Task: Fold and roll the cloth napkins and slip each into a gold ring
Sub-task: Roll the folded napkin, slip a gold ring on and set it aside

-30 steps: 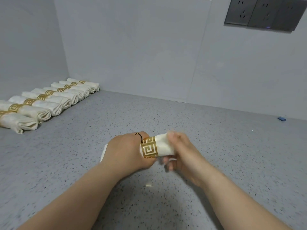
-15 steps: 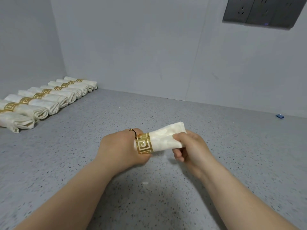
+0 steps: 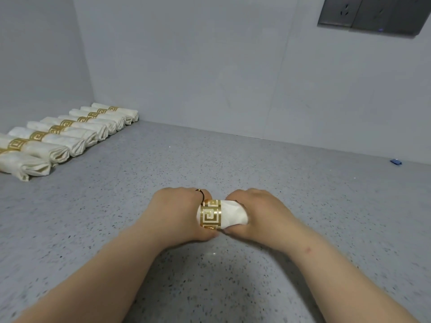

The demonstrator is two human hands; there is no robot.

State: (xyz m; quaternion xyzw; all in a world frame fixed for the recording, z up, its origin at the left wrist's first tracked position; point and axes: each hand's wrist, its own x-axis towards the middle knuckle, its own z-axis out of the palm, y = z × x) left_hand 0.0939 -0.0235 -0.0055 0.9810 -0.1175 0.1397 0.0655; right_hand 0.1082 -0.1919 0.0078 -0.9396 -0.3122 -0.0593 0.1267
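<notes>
A rolled white napkin point(image 3: 233, 214) is seen at lower centre, encircled by a gold fret-patterned ring point(image 3: 211, 214); finished rolls point(image 3: 70, 134) are lined up at left.

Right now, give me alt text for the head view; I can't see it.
Both hands, left hand and right hand, grip a rolled white napkin inside a gold ring above a grey speckled counter. Finished ringed napkins line the far left.

Plain indoor room: speckled counter point(image 3: 303, 194), wall sockets point(image 3: 373, 14).

Head-worn view, looking forward and down

It sits close above both forearms, facing a speckled grey countertop point(image 3: 303, 206) that runs to the room's corner walls point(image 3: 186, 66).
</notes>
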